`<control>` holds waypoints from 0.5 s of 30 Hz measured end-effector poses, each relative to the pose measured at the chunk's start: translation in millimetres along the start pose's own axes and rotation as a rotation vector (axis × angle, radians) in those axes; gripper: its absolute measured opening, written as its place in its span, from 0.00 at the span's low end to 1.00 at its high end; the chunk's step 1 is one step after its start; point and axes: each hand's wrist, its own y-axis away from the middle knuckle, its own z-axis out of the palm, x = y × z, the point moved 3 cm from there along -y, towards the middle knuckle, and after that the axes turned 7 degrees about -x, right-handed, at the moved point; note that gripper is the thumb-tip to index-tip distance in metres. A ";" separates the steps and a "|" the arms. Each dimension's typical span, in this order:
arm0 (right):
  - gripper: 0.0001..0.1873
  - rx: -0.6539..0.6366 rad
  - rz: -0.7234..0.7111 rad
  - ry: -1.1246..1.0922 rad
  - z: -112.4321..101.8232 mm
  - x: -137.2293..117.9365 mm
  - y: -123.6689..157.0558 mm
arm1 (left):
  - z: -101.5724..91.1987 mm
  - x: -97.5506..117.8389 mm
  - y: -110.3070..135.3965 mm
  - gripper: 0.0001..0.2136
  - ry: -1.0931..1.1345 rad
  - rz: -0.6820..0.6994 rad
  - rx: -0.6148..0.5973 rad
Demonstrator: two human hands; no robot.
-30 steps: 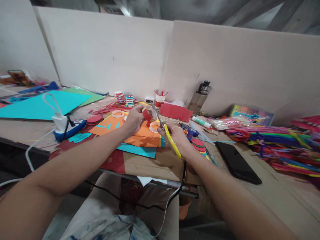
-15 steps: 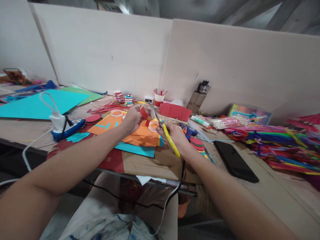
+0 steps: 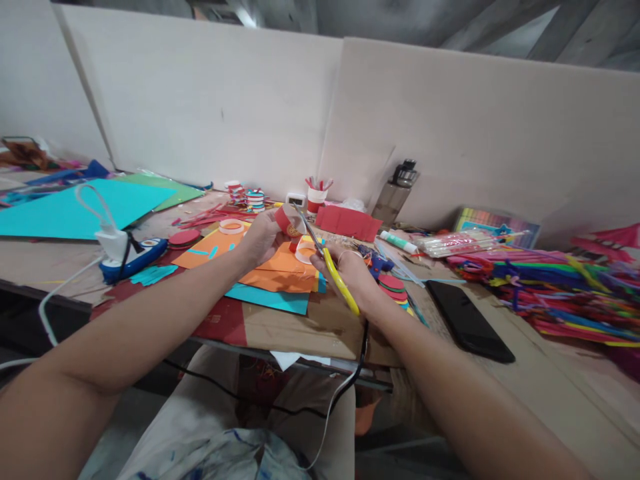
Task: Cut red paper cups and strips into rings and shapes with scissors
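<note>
My left hand is closed on a red paper ring with a pale inside and a small gold mark. In my right hand are scissors with yellow handles. Their metal blades point up and left and reach the right side of the ring; whether they touch it I cannot tell. Under both hands lie orange sheets over a turquoise sheet. White-edged rings and short turquoise strips rest on the orange paper.
A blue power strip with a white plug stands left. Right are a black phone, stacked coloured discs, a glue stick and many pipe cleaners. A bottle stands behind. A black cable crosses the lap.
The red ring has turned slightly and sits a little further left in my left hand. The scissors remain close to it, and the whole view has shifted slightly.
</note>
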 end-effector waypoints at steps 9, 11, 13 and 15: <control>0.14 -0.013 -0.057 0.012 -0.3 -2.7 2.2 | -2.6 -5.8 -2.8 0.08 -0.030 -0.034 -0.113; 0.14 -0.015 -0.057 -0.002 -0.3 -3.5 2.1 | -2.2 -5.2 -2.3 0.08 -0.037 -0.036 -0.131; 0.15 -0.015 -0.050 -0.002 -0.4 -4.2 1.9 | -1.0 -3.8 -1.6 0.10 -0.036 -0.033 -0.153; 0.16 -0.010 -0.041 -0.001 -0.5 -4.3 2.0 | 0.3 -2.6 -0.9 0.11 -0.023 -0.032 -0.164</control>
